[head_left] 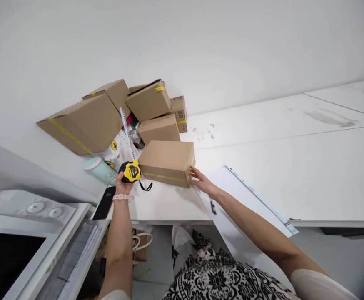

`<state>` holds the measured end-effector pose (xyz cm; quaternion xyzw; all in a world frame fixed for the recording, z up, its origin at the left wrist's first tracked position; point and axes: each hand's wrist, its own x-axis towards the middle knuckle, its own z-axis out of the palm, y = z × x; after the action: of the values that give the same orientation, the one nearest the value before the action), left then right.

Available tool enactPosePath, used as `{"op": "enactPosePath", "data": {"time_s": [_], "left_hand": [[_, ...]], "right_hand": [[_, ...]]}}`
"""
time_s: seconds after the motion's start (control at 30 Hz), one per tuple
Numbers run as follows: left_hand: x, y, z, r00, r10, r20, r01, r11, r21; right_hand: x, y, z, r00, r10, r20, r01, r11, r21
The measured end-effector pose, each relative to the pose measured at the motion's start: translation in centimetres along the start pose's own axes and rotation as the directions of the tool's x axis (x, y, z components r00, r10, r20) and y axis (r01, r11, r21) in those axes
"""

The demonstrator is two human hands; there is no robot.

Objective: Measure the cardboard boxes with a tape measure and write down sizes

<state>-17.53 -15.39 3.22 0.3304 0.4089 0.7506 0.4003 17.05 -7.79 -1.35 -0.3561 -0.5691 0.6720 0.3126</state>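
My left hand is wrapped round a yellow and black tape measure, with its white blade pulled out and pointing away toward the back boxes. A black wrist strap hangs from the case onto the table. Just right of the tape measure lies a brown cardboard box with yellow tape along its near side. Against that box's right end rest the fingers of my right hand, spread and not wrapped round it. The blade passes left of this box.
Several cardboard boxes stand against the wall. A mint green bottle and a phone lie at the left. White paper with a pale blue strip overhangs the table edge, a black clip-like thing on it. A microwave stands lower left.
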Motion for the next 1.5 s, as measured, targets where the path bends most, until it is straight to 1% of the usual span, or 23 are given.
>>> {"op": "enactPosePath", "data": {"time_s": [0.1, 0.17, 0.3, 0.37, 0.43, 0.53, 0.6, 0.67, 0.73, 0.8, 0.83, 0.87, 0.9, 0.93, 0.97, 1.0, 1.07, 1.1, 1.13, 1.23, 1.33, 1.43, 1.5], "left_hand": [[-0.7, 0.3, 0.6, 1.0, 0.007, 0.016, -0.007, 1.0, 0.011], [-1.4, 1.2, 1.0, 0.999, 0.023, 0.034, -0.024, 0.999, 0.022], [-2.9, 4.4, 2.3, 0.993, 0.09, 0.078, -0.093, 0.995, 0.034], [-3.6, 6.1, 3.3, 0.984, 0.144, 0.104, -0.147, 0.989, 0.028], [-4.2, 7.3, 4.4, 0.973, 0.189, 0.134, -0.193, 0.981, 0.022], [-4.6, 7.8, 6.2, 0.977, 0.151, 0.149, -0.159, 0.987, 0.039], [-4.8, 7.7, 7.3, 0.991, 0.078, 0.106, -0.087, 0.993, 0.08], [-5.6, 7.5, 8.3, 0.998, 0.051, 0.033, -0.055, 0.988, 0.147], [-7.5, 7.4, 9.4, 0.996, 0.091, -0.026, -0.083, 0.974, 0.21], [-10.7, 7.4, 10.3, 0.989, 0.141, -0.043, -0.127, 0.964, 0.233], [-12.8, 7.3, 10.6, 0.991, 0.125, -0.044, -0.113, 0.969, 0.221], [-15.0, 7.0, 10.8, 0.998, 0.049, -0.031, -0.041, 0.978, 0.203], [-17.2, 6.6, 10.8, 0.998, -0.068, -0.009, 0.069, 0.981, 0.181], [-19.3, 6.0, 10.7, 0.972, -0.233, 0.032, 0.225, 0.961, 0.162], [-21.3, 5.3, 10.5, 0.922, -0.379, 0.075, 0.365, 0.919, 0.148], [-22.9, 4.4, 10.2, 0.864, -0.49, 0.117, 0.475, 0.87, 0.132], [-25.1, 2.9, 9.8, 0.766, -0.609, 0.206, 0.597, 0.793, 0.124], [-25.8, 2.2, 9.7, 0.731, -0.641, 0.232, 0.633, 0.765, 0.121], [-26.3, 1.7, 9.8, 0.707, -0.664, 0.245, 0.658, 0.744, 0.119], [-26.7, 1.3, 11.0, 0.66, -0.706, 0.254, 0.705, 0.7, 0.113], [-26.8, 1.8, 13.3, 0.638, -0.712, 0.293, 0.724, 0.685, 0.085], [-26.8, 2.5, 15.6, 0.621, -0.703, 0.346, 0.739, 0.672, 0.038], [-26.9, 3.0, 16.6, 0.6, -0.704, 0.38, 0.749, 0.661, 0.043]], "right_hand": [[-0.1, -0.4, 0.1, 1.0, -0.012, 0.003, 0.012, 1.0, 0.004], [-0.8, -1.6, -0.1, 1.0, -0.025, -0.013, 0.024, 0.999, -0.023], [-3.2, -6.1, -0.9, 0.988, -0.15, -0.027, 0.146, 0.983, -0.113], [-4.2, -8.4, -1.4, 0.975, -0.221, -0.035, 0.211, 0.959, -0.19], [-4.5, -10.0, -1.7, 0.962, -0.263, -0.071, 0.237, 0.936, -0.259], [-3.4, -10.4, -2.0, 0.952, -0.278, -0.127, 0.215, 0.906, -0.365], [-2.1, -9.7, -1.9, 0.948, -0.289, -0.132, 0.211, 0.883, -0.419], [-1.0, -9.0, -1.5, 0.944, -0.313, -0.108, 0.234, 0.861, -0.452], [-0.2, -8.6, -1.3, 0.937, -0.34, -0.085, 0.257, 0.832, -0.492], [0.2, -8.5, -1.2, 0.929, -0.363, -0.067, 0.271, 0.793, -0.545], [0.4, -8.6, -1.3, 0.923, -0.38, -0.065, 0.28, 0.777, -0.564], [0.6, -8.7, -1.4, 0.914, -0.399, -0.07, 0.292, 0.768, -0.569], [0.8, -8.9, -1.6, 0.903, -0.422, -0.082, 0.309, 0.77, -0.558], [1.1, -9.2, -1.8, 0.889, -0.447, -0.102, 0.331, 0.779, -0.533], [1.4, -9.6, -2.0, 0.873, -0.471, -0.126, 0.356, 0.792, -0.496], [1.8, -10.1, -2.1, 0.86, -0.489, -0.147, 0.382, 0.807, -0.45], [2.7, -11.2, -2.1, 0.847, -0.508, -0.16, 0.43, 0.83, -0.355], [3.2, -11.7, -2.1, 0.847, -0.51, -0.151, 0.447, 0.836, -0.317], [3.8, -12.1, -1.9, 0.851, -0.509, -0.134, 0.457, 0.841, -0.29], [5.7, -12.1, -1.3, 0.881, -0.468, -0.064, 0.434, 0.855, -0.282], [7.6, -10.9, -0.6, 0.929, -0.37, -0.01, 0.353, 0.894, -0.277], [8.9, -9.6, -0.2, 0.951, -0.309, -0.012, 0.3, 0.93, -0.214], [9.2, -9.0, 0.0, 0.956, -0.292, -0.027, 0.282, 0.942, -0.18]]}}
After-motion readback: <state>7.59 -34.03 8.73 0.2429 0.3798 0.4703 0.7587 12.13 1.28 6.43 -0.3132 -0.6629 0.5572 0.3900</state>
